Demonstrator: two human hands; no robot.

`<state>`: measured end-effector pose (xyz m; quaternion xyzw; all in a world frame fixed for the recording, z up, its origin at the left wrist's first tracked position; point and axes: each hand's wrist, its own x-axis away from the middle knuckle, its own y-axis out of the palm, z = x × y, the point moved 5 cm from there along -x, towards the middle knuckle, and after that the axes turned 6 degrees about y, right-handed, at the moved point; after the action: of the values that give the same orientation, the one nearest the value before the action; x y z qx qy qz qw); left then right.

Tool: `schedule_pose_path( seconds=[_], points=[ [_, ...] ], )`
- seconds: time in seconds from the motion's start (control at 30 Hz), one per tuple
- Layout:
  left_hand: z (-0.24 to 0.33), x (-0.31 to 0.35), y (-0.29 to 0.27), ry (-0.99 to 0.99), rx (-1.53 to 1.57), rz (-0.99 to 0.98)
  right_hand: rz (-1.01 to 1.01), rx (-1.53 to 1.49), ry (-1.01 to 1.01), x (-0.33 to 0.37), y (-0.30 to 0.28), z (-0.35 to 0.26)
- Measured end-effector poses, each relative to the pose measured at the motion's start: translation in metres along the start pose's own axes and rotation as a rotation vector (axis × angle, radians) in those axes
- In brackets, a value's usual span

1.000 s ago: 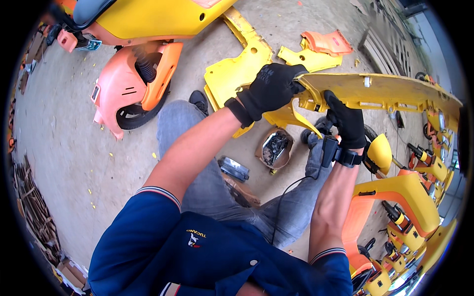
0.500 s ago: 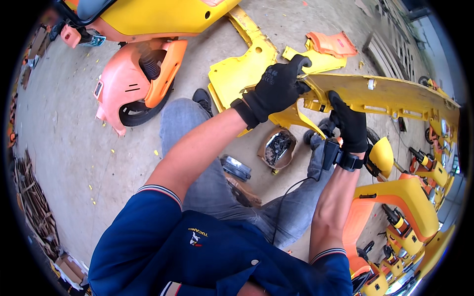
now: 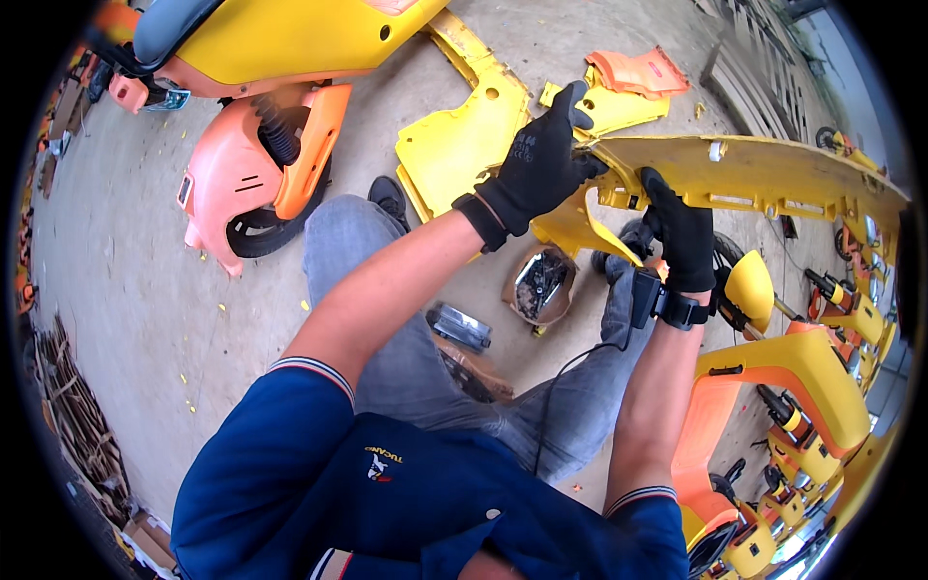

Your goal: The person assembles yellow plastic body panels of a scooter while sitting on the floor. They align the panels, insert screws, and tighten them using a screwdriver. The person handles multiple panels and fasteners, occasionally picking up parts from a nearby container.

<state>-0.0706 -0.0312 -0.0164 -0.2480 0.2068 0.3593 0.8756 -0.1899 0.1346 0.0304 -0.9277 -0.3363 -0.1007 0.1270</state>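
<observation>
A long yellow plastic panel [image 3: 754,164] with clips and slots along its edge extends to the right in front of me. My right hand [image 3: 681,232], in a black glove, grips its lower edge near the left end, thumb up against the inner face. At that end is my gloved left hand [image 3: 541,159], its fingers stretched up and apart and its thumb touching the panel's corner. A curved yellow piece [image 3: 585,227] hangs below the panel's left end; whether it is joined on is unclear.
Large yellow body panels [image 3: 454,135] and an orange piece [image 3: 638,72] lie on the floor ahead. An open box of small dark parts [image 3: 541,290] stands between my legs. An orange and yellow scooter [image 3: 261,174] is at left; several yellow scooters [image 3: 802,416] crowd the right.
My left hand's fingers have uncurled and spread upward at the panel's end. My right hand keeps its grip. The view has shifted slightly.
</observation>
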Motion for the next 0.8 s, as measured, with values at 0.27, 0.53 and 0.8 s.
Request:
schedule_pose_path(
  seconds=[0.27,0.53,0.8],
  points=[
    [-0.012,0.012,0.011,-0.019,-0.011,-0.147,0.036,-0.007,0.036,0.003,-0.011,-0.004],
    [-0.004,0.016,0.013,0.021,-0.027,-0.164,-0.015,0.045,0.098,0.009,-0.022,-0.002],
    [-0.007,0.02,0.009,0.039,-0.076,-0.079,0.029,0.04,0.064,0.015,-0.008,0.005]
  ],
)
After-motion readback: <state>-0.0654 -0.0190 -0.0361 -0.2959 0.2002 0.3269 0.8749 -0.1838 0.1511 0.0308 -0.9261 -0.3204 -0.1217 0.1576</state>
